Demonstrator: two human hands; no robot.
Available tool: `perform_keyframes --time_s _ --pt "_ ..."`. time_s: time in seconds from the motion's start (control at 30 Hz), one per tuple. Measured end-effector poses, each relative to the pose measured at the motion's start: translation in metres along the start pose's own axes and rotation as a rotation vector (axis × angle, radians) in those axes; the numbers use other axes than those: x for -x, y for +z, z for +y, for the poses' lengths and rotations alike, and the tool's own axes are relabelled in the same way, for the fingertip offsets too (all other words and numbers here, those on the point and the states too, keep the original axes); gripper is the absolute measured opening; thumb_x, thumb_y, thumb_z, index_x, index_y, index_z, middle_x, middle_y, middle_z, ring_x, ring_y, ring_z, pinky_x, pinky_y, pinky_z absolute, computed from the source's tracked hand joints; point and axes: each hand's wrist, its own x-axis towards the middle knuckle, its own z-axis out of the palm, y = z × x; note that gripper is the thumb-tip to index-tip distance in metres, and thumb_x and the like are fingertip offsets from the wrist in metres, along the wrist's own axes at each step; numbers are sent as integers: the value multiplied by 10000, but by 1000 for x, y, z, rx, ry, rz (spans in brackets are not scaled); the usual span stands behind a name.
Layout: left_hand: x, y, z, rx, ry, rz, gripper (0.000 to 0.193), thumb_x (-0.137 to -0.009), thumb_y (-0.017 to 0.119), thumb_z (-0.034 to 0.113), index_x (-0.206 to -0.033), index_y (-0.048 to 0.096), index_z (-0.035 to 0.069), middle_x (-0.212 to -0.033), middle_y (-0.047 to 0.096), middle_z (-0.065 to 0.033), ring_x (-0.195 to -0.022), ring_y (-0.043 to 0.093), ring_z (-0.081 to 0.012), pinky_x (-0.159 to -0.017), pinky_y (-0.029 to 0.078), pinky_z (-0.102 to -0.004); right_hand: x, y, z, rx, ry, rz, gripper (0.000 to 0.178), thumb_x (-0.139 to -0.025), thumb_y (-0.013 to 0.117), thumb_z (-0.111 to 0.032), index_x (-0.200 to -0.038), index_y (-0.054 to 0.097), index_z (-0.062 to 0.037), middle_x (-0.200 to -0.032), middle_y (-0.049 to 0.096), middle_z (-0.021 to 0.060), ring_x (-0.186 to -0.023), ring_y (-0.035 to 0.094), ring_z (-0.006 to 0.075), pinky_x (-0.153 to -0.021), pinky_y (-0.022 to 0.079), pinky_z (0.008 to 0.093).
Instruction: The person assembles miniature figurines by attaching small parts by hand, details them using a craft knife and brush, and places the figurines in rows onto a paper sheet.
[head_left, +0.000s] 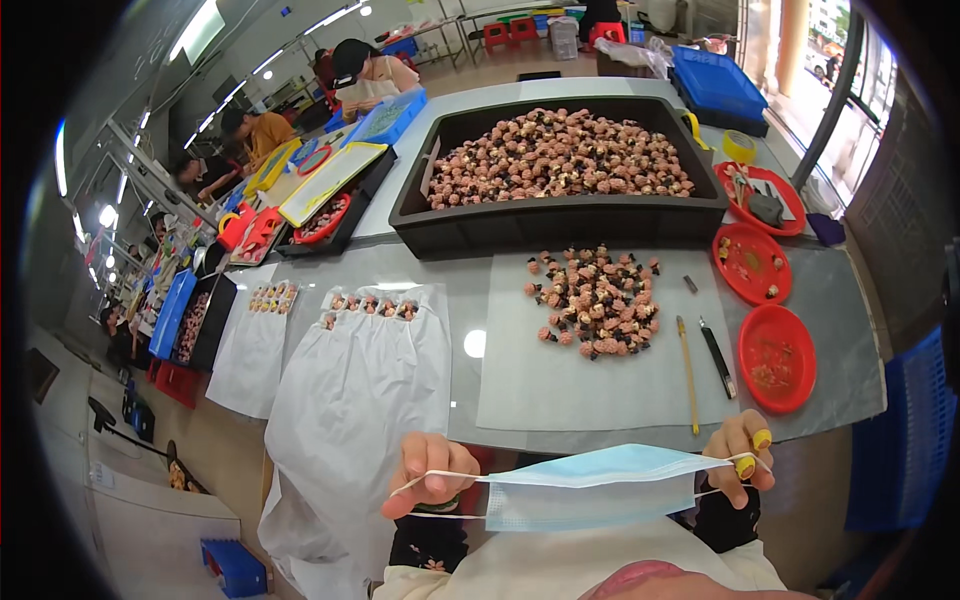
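Note:
A light blue disposable face mask (590, 495) is stretched level between my two hands, close to my body and below the table's front edge. My left hand (432, 472) is closed, its curled fingers hooked on one white ear loop. On the other side my right hand (738, 457) grips the opposite loop, with yellow wraps on two fingertips. Ahead on a white sheet (510, 390) lies a heap of small pink, black and cream figures (600, 305). A yellow stick (688, 375) and a black pen-like tool (717, 358) rest beside the heap.
A large black bin (560, 222) full of similar figures stands behind the sheet. Red dishes (776, 358) line the right side. White cloth (365, 375) with a row of figures drapes over the front edge at left. Co-workers (370, 75) sit farther back left.

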Motion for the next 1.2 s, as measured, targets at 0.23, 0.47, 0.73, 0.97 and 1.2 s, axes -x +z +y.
perform_keyframes --time_s 0.23,0.47,0.73,0.97,1.2 --pt "-8 -9 -8 18 -11 28 484 -668 748 290 -1082 530 162 -990 570 23 -843 500 -149 -716 404 -264 -4 -8 -11 -13 3 -17 456 -766 628 -27 -1180 452 -100 -1069 551 179 -701 634 273 -389 384 268" --pt "-26 -16 -17 62 -37 42 488 -667 748 292 -1085 535 158 -995 571 18 -796 483 -128 -705 400 -254 -6 -11 -27 6 -14 -53 468 -778 616 -37 -1204 441 -117 -1144 512 168 -724 633 266 -408 402 262" --pt "-45 -8 -7 51 -29 66 556 -640 771 238 -1134 530 154 -1033 574 30 -601 403 -75 -513 351 -192 -43 -1 -39 22 -46 -18 471 -757 627 -19 -1184 452 -111 -1159 492 172 -695 634 267 -458 500 264" --pt "-77 -8 12 -4 38 42 623 -628 774 176 -1187 502 148 -1120 552 41 -547 391 -48 -457 307 -187 -87 4 -60 103 34 -7 455 -705 649 55 -1111 509 -95 -1110 545 88 -661 633 266 -426 476 280" --pt "-103 40 43 -329 163 -141 336 -614 746 21 -920 650 122 -812 640 44 -476 446 -98 -408 269 -209 -103 33 -68 270 5 -158 130 -759 593 -10 -884 593 -45 -896 625 97 -659 596 334 -470 435 316"
